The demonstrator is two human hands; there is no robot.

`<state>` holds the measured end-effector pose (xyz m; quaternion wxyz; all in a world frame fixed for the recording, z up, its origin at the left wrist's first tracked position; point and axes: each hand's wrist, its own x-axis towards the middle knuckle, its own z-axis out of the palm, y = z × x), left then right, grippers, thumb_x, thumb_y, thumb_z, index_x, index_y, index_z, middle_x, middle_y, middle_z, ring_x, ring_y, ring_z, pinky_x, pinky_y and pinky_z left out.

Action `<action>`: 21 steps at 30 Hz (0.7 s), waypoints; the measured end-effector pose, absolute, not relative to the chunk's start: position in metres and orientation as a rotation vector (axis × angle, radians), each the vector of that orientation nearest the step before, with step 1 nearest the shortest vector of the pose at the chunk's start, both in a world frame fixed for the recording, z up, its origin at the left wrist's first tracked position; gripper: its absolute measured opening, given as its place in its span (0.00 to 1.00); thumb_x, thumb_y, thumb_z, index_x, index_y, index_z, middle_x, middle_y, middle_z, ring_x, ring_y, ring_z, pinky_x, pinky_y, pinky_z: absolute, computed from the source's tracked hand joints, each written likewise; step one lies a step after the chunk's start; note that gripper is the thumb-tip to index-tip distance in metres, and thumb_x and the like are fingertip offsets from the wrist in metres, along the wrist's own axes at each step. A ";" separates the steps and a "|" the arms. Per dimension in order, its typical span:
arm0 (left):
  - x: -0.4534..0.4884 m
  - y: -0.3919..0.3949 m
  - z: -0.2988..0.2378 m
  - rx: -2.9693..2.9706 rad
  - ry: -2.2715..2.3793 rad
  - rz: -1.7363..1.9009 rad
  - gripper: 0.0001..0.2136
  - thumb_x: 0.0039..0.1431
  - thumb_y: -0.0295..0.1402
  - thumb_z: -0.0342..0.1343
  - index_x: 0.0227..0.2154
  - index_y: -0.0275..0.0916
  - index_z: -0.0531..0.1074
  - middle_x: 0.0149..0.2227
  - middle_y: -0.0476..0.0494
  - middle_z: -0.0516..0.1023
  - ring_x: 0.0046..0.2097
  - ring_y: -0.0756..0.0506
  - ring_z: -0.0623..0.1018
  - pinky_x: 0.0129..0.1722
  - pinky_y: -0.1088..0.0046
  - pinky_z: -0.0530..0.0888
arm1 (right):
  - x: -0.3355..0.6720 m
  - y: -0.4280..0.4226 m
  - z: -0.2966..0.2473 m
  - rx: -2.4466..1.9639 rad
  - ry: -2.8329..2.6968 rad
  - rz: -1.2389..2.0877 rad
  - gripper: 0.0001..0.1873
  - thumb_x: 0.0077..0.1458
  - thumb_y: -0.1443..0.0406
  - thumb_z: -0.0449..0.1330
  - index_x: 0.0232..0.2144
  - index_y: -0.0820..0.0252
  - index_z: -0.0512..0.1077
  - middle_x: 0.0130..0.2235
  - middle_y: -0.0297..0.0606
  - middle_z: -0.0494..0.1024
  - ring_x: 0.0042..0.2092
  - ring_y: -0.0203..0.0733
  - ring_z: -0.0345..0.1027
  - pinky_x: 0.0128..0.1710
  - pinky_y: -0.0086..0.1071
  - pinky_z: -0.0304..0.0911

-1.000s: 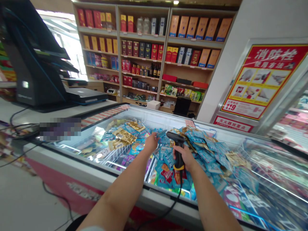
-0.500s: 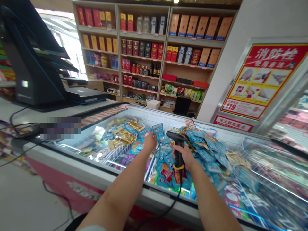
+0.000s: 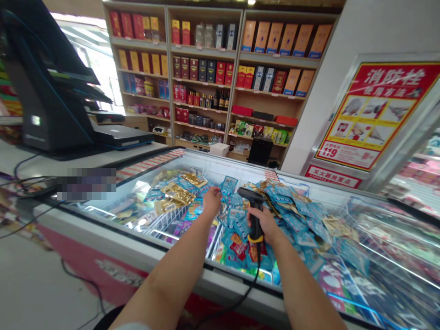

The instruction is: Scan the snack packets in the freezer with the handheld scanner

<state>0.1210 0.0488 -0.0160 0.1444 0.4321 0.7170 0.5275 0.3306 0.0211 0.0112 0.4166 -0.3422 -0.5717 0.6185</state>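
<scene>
My right hand grips a black-and-yellow handheld barcode scanner by its handle, with the head pointing left and the cord hanging down. My left hand hovers over the freezer goods, its fingers loosely bent and apart, holding nothing that I can see. Just right of its fingertips is a blue packet, apart from the hand. Many blue packets are heaped right of the scanner. Gold packets lie among blue ones on the left.
Both arms reach over the front rim of a chest freezer with wire baskets inside. A black checkout terminal stands on the left counter. Shelves of boxed goods rise behind. A red fire-hydrant sign hangs at right.
My left hand has let go of the blue packet and drawn slightly left. The packet now lies a little to the right. My right hand and the scanner stay put.
</scene>
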 end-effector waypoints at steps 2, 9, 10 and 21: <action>0.120 0.049 -0.015 1.205 2.070 1.522 0.12 0.58 0.28 0.50 0.43 0.33 0.72 0.39 0.40 0.80 0.37 0.47 0.79 0.37 0.74 0.70 | 0.331 0.021 0.011 -0.849 -1.440 1.551 0.13 0.45 0.57 0.63 0.25 0.60 0.67 0.18 0.30 0.70 0.18 0.33 0.62 0.19 0.28 0.57; 0.122 0.047 -0.013 1.146 2.060 1.546 0.11 0.58 0.28 0.50 0.42 0.33 0.72 0.37 0.42 0.80 0.35 0.47 0.80 0.36 0.74 0.70 | 0.331 0.019 0.012 -0.863 -1.457 1.538 0.12 0.46 0.57 0.63 0.26 0.60 0.68 0.18 0.30 0.70 0.18 0.33 0.62 0.19 0.27 0.56; 0.122 0.046 -0.013 1.147 2.057 1.551 0.12 0.58 0.28 0.50 0.42 0.33 0.72 0.38 0.41 0.80 0.35 0.47 0.80 0.36 0.74 0.70 | 0.331 0.019 0.012 -0.868 -1.459 1.536 0.12 0.46 0.57 0.63 0.26 0.60 0.68 0.17 0.30 0.70 0.18 0.33 0.62 0.18 0.27 0.56; 0.122 0.044 -0.011 1.167 2.073 1.520 0.11 0.57 0.28 0.50 0.41 0.34 0.72 0.37 0.42 0.80 0.35 0.47 0.79 0.37 0.73 0.71 | 0.332 0.019 0.012 -0.874 -1.461 1.536 0.13 0.46 0.57 0.62 0.23 0.61 0.69 0.17 0.31 0.70 0.18 0.33 0.62 0.19 0.27 0.57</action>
